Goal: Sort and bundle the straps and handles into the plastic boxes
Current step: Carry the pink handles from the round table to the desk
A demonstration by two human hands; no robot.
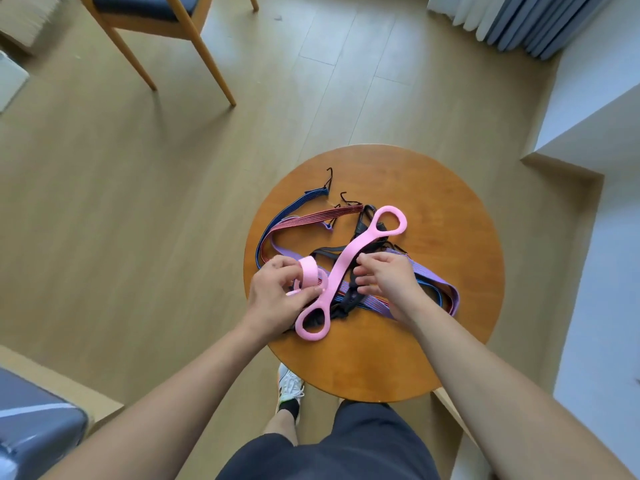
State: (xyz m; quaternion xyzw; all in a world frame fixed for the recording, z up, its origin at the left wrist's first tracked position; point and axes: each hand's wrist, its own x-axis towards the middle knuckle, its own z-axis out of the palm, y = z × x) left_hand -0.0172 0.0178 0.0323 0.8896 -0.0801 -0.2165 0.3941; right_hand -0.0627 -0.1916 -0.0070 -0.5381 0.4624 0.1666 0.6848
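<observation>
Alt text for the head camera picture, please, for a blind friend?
A person's left hand grips a pink rolled band; the right hand rests beside a long pink two-looped handle lying across tangled straps on a round wooden table, seen from above.

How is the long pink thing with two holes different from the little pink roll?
The long pink band lies stretched out flat across the strap pile, while the pink roll is wound up tight. The band is much longer than the roll. The roll is held in the left hand; the band rests on the pile. Both are pink.
</observation>
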